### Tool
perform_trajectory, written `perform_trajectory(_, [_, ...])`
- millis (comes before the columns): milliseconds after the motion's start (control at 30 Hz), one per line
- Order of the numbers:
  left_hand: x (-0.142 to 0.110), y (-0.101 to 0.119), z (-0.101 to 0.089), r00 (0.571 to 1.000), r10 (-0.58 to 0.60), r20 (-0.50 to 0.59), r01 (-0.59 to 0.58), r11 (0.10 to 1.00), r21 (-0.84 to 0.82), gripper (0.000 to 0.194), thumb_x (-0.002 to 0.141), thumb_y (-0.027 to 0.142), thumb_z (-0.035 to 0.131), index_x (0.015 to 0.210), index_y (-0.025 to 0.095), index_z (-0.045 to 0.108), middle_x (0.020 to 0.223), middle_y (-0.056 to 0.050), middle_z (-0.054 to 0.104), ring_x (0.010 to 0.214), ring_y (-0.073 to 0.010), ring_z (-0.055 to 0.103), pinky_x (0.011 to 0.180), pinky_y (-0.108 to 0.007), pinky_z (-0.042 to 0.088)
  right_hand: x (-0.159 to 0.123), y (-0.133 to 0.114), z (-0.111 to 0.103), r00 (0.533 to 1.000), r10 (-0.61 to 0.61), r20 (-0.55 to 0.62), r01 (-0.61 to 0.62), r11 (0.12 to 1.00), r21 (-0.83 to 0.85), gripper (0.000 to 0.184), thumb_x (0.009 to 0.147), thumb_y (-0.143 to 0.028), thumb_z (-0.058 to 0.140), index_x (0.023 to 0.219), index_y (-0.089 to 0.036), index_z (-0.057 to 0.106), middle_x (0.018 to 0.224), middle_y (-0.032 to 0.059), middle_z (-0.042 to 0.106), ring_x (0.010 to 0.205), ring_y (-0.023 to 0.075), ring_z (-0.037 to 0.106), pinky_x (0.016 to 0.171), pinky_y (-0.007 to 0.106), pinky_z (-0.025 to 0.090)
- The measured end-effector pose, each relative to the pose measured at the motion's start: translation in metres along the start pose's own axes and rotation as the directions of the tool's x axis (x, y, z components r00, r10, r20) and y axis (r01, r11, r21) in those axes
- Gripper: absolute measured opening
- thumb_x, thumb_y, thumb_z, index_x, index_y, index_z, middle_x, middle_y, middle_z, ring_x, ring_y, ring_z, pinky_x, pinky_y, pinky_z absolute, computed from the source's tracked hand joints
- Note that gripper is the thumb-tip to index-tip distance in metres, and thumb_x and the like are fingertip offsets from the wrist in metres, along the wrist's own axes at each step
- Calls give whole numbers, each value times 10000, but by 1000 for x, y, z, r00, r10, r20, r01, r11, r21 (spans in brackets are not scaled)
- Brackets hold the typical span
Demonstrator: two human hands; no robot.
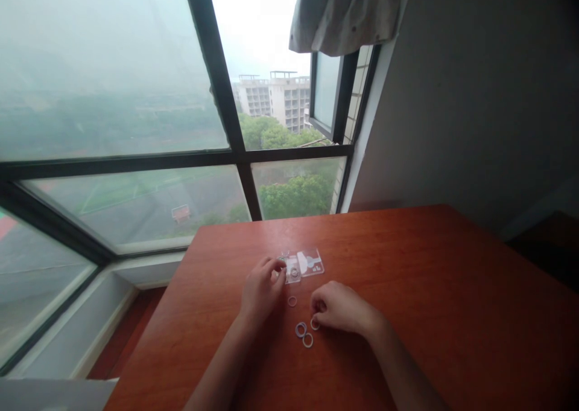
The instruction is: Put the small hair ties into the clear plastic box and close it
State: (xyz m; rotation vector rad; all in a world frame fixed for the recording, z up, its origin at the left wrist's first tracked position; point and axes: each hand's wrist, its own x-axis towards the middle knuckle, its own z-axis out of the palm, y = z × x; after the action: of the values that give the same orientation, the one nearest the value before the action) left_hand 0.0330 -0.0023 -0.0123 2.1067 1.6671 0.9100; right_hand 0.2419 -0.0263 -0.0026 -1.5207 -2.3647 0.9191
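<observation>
A small clear plastic box (293, 273) lies with its lid (311, 262) folded open to the right, and a pale ring (295, 273) shows inside it. My left hand (265, 287) is at the box's left side, with thumb and fingers pinched at its edge. My right hand (341, 307) is closed, thumb and finger pinching a whitish hair tie (315, 324) at the table surface. Nearer to me lie a lavender hair tie (301, 330) and a white hair tie (308, 340), side by side. A pinkish hair tie (292, 302) rests between my hands.
Everything lies on a reddish-brown wooden table (407, 266). Beyond its far edge are dark-framed windows (294, 151), one pane swung open, with a curtain (346, 12) hanging above. A grey wall (452, 109) stands at the right.
</observation>
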Motion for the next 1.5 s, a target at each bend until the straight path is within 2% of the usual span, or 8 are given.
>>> perform_trajectory(433, [-1,1,1,1000,-2,27,4,999,-42,145,836,220,511,898,202,640,840,-13,608,651,-135,545,611,-245,393,6,3,4,998,-52,47,51,999,16,75,682,-220,658,719,-196,719,647,-11,675,559,104,526,486,208,255])
perform_trajectory(500, [-1,2,1,1000,6,28,-4,998,-57,145,843,227,511,910,201,637,833,-14,604,645,-134,535,607,-244,388,7,3,5,999,-49,7,49,997,55,66,694,-228,663,730,-195,707,655,-16,668,575,105,533,496,204,268])
perform_trajectory(600, [-1,4,1,998,38,44,-33,995,-98,139,855,239,516,910,193,636,826,-17,606,644,-131,522,607,-241,385,12,3,5,988,-26,-154,43,993,107,52,738,-213,636,750,-201,686,669,-20,655,605,110,546,542,201,302])
perform_trajectory(700, [-3,9,2,991,96,98,-80,984,-161,144,873,256,516,882,186,642,795,-12,603,649,-126,513,599,-232,376,18,3,5,947,4,-322,43,989,140,84,799,-229,597,792,-205,677,651,-17,624,612,120,545,582,210,326])
perform_trajectory(800, [-5,14,4,981,142,135,-112,972,-205,169,885,280,521,833,181,649,737,-2,584,643,-121,503,591,-226,363,21,2,6,914,12,-405,55,987,152,108,830,-259,581,813,-204,673,621,-19,583,594,126,529,586,217,332])
perform_trajectory(1100, [-3,16,5,977,147,157,-106,964,-243,149,864,255,558,781,174,651,665,15,576,622,-114,489,593,-223,355,21,-2,10,885,-17,-465,106,980,166,72,819,-230,592,789,-207,653,603,-34,553,571,119,508,576,221,316])
perform_trajectory(1400, [-4,15,8,986,100,130,-69,972,-226,131,829,233,561,759,170,651,676,8,578,592,-114,483,573,-225,360,22,-4,12,871,-27,-490,121,979,161,76,823,-247,593,789,-201,643,603,-33,550,571,119,513,573,217,324])
perform_trajectory(1500, [-2,11,8,994,74,83,-55,974,-218,130,828,240,553,758,172,640,677,8,587,589,-117,487,567,-224,361,21,-3,10,873,-15,-487,105,982,159,86,827,-253,588,791,-203,646,599,-33,551,570,118,512,574,216,327])
